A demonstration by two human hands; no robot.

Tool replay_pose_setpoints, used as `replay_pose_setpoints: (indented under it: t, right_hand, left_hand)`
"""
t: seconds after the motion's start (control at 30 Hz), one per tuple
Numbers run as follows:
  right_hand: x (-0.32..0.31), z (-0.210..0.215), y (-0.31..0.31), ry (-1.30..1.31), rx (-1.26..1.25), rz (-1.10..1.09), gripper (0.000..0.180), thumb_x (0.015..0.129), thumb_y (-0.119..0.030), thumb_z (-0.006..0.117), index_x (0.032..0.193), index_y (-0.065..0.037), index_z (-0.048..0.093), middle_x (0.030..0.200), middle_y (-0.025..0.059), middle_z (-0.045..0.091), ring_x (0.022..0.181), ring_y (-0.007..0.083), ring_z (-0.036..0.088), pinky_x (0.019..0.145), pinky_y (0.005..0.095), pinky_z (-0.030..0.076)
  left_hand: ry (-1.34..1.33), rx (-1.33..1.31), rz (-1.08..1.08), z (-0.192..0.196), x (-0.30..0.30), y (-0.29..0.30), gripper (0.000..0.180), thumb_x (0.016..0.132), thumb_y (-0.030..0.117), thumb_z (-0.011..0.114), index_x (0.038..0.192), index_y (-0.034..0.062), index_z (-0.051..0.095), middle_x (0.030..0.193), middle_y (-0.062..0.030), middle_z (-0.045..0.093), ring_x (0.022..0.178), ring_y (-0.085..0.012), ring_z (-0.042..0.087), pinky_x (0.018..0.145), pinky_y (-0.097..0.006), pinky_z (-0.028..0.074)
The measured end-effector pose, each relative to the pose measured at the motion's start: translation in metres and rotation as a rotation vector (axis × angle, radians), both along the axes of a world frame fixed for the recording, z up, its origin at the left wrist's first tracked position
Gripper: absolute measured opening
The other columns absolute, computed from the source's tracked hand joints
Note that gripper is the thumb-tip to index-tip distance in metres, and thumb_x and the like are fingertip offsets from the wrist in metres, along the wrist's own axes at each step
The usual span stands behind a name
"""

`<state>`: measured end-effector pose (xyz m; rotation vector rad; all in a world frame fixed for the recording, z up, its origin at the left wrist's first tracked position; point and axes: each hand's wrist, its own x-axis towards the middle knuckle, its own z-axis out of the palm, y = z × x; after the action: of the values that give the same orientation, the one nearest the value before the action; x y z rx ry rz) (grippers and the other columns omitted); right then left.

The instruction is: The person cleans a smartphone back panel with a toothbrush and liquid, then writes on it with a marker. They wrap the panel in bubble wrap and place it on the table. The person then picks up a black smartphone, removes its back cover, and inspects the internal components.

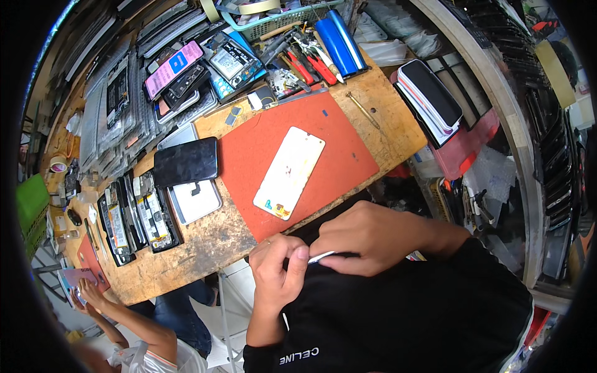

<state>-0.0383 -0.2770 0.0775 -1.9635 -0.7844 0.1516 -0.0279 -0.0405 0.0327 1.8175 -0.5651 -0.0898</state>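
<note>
Right hand [365, 236], left hand [278, 263] beside it, thin white item [319, 256] between them

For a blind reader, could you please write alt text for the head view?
The left hand and right hand hold a thin white object by a wooden workbench, where a pale phone-sized panel lies on a red mat.

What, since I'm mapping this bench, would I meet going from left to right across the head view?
Green item at the edge → leftmost opened phone → black phone → left hand → thin white piece → right hand → stack of phone-shaped panels.
</note>
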Motion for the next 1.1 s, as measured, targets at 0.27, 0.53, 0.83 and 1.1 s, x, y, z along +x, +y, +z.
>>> replay_pose_setpoints:
  t: [0.27,0.53,0.83,1.1]
  right_hand:
    - [0.008,-0.008,0.012,0.202,0.41,-0.096,0.016,0.099,-0.016,0.075,0.096,-0.003,0.068,0.082,0.007,0.066,0.065,0.0188,0.06,0.059,0.0329,0.046]
    - [0.025,-0.01,0.005,0.337,0.829,-0.302,0.04,0.112,-0.029,0.049,0.078,-0.01,0.053,0.058,0.0026,0.049,0.045,0.0122,0.042,0.043,0.0301,0.034]
    - [0.091,-0.074,-0.021,0.174,0.218,-0.556,0.014,0.099,-0.017,0.074,0.096,-0.004,0.072,0.075,0.0011,0.069,0.063,0.0082,0.061,0.057,0.0269,0.047]
    - [0.088,-0.074,-0.021,0.011,0.107,-0.485,0.012,0.092,-0.012,0.078,0.097,-0.003,0.071,0.075,0.0065,0.069,0.063,0.0147,0.064,0.059,0.0329,0.049]
  left_hand:
    - [-0.098,0.035,-0.237,-0.002,0.006,0.002,0.033,0.101,0.033,0.069,0.095,0.0012,0.064,0.085,-0.0136,0.061,0.078,-0.0341,0.056,0.068,-0.044,0.044]
    - [0.73,-0.516,-0.557,-0.006,-0.018,-0.022,0.053,0.117,0.039,0.04,0.082,0.0017,0.052,0.07,-0.0059,0.046,0.062,-0.0183,0.044,0.059,-0.036,0.038]
    - [-0.265,0.414,0.172,-0.004,0.061,-0.036,0.035,0.085,0.02,0.083,0.1,0.0023,0.058,0.104,-0.0143,0.062,0.1,-0.0359,0.056,0.088,-0.047,0.043]
    - [-0.321,0.524,0.188,-0.022,0.071,-0.044,0.049,0.078,0.026,0.091,0.104,0.002,0.058,0.123,-0.0165,0.063,0.108,-0.0365,0.056,0.095,-0.048,0.043]
